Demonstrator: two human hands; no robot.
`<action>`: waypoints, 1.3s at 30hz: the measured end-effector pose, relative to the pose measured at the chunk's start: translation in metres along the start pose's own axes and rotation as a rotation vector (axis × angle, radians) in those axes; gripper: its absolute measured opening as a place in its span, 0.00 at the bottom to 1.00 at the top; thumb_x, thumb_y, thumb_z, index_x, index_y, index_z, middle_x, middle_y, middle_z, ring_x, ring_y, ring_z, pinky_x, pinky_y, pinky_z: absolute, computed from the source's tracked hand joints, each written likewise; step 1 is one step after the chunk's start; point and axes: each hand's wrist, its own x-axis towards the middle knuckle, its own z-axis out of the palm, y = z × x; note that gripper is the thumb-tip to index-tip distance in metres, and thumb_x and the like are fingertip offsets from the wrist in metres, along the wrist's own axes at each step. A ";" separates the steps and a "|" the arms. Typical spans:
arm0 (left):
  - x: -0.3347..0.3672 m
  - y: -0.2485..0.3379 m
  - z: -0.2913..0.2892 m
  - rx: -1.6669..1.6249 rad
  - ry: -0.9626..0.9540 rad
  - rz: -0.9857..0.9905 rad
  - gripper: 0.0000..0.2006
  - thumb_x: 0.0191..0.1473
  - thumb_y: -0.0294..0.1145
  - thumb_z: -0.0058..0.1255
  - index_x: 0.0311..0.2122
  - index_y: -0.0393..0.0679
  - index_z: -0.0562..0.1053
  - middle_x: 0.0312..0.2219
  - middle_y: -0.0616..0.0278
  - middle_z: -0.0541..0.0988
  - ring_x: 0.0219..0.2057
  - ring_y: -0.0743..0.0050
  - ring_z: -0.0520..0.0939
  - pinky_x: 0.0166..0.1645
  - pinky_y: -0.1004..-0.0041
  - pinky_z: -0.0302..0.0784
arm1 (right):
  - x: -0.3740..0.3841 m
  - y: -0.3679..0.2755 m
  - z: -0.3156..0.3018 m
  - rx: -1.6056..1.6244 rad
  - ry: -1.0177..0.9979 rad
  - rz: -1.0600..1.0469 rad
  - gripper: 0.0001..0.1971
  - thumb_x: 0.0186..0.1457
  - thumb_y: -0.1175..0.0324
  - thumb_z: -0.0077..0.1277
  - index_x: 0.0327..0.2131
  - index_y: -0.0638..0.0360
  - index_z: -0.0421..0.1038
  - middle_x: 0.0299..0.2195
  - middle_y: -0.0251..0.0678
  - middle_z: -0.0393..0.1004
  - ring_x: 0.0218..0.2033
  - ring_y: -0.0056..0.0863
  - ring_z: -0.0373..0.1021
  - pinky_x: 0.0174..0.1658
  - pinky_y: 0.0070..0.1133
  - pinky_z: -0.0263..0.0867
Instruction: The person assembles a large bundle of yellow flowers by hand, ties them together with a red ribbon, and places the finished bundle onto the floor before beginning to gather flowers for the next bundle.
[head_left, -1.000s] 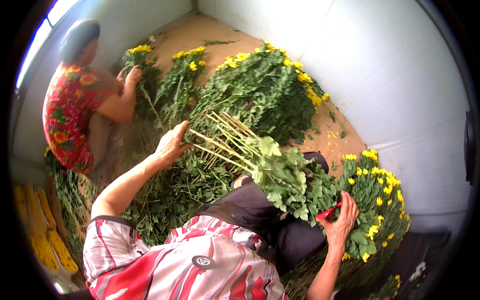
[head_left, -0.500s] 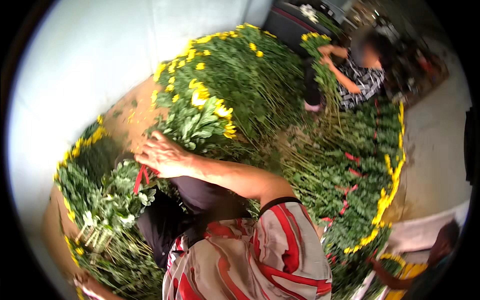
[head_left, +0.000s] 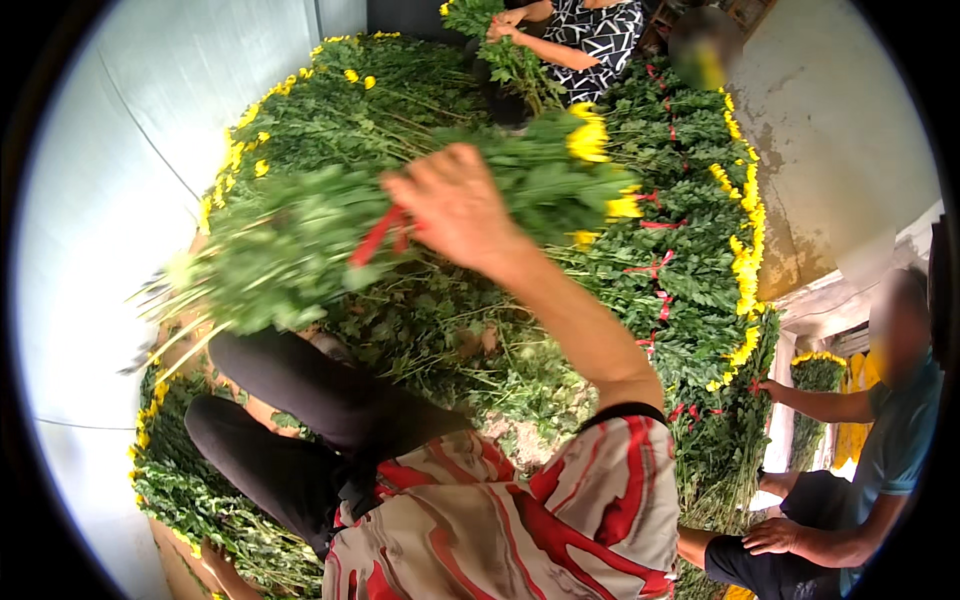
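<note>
My right hand (head_left: 455, 205) is closed around a bunch of yellow chrysanthemums (head_left: 300, 240), gripping it by the middle where a red ribbon (head_left: 378, 236) hangs. The bunch is held level above my knees, its yellow heads pointing right and its cut stems left; motion blurs it. At the lower left edge, my left hand (head_left: 213, 560) lies beside more yellow chrysanthemums (head_left: 225, 520) on the floor; its fingers are too small and partly hidden to read.
Chrysanthemum bunches (head_left: 390, 90) lie along the far wall. A row of red-tied bunches (head_left: 660, 270) lies to the right. One person (head_left: 590, 40) at the far side holds flowers; another person (head_left: 900, 410) sits at the right, a hand at the row. Loose leaves (head_left: 520, 370) litter the floor.
My right hand has lifted the tied bunch and swung it to the right and away from me, turning its stems left. The view has shifted right, showing more of the person there.
</note>
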 end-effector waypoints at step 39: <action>0.161 0.069 0.293 0.194 -0.883 -0.236 0.17 0.58 0.35 0.52 0.48 0.33 0.72 0.37 0.54 0.79 0.29 0.70 0.82 0.32 0.73 0.78 | 0.111 -0.244 0.608 0.418 -1.426 0.346 0.38 0.59 0.47 0.50 0.63 0.65 0.52 0.48 0.55 0.71 0.47 0.50 0.70 0.50 0.40 0.66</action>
